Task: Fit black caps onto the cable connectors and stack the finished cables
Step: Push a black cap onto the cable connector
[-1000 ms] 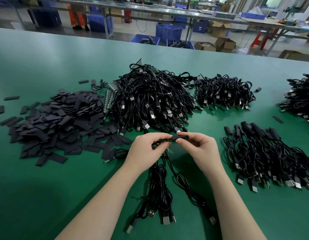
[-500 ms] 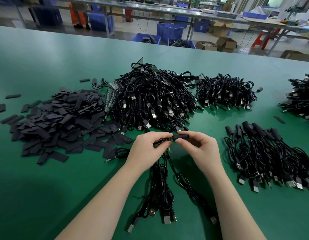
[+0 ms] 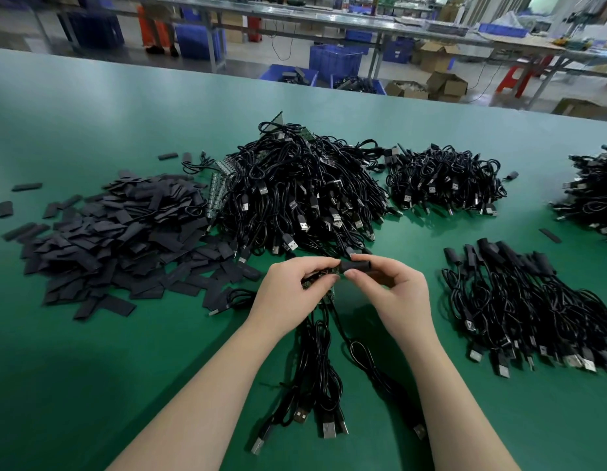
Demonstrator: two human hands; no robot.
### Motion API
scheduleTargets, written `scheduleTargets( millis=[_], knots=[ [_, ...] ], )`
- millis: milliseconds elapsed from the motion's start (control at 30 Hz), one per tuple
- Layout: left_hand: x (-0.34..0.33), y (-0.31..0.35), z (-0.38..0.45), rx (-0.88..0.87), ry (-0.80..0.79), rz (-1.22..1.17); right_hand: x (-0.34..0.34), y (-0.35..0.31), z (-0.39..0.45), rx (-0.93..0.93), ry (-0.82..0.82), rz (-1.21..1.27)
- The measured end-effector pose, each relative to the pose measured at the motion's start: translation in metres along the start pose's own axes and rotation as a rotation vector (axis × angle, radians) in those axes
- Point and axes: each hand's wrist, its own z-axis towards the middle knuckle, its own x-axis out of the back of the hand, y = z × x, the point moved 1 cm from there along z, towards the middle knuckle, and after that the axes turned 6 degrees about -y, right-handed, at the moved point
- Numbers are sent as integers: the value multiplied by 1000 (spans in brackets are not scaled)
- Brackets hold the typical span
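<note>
Green bench (image 3: 91,368) bore cable heaps; near its front edge the left hand (image 3: 288,294) pinched a connector (image 3: 324,278) while the right hand (image 3: 393,294) gripped a black cap (image 3: 358,266), apparently mid-fitting, needing a straight push.

On the surface (image 3: 91,385), the heap of caps (image 3: 115,239) lies at the left and a big pile of cables (image 3: 302,198) sits just right of it. A smaller pile (image 3: 444,180) lies further right, and the capped cables (image 3: 529,304) lie in front of it. Between the 2 arms, near the front, lies a little bunch of cables (image 3: 315,379).
</note>
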Motion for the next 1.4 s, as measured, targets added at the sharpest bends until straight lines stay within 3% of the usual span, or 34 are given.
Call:
scheduleTargets(
  millis=[367, 700, 1000, 1400],
  knots=[
    [0, 1, -1, -28, 17, -64, -12, -2, -1, -58, -22, 199],
    [0, 1, 1, -61, 17, -19, -12, 0, -1, -87, 34, 174],
    [1, 2, 0, -53, 0, -7, -5, 0, 1, -133, -59, 231],
    [0, 0, 0, -57, -2, -16, -9, 0, -1, -48, 20, 94]
  ],
)
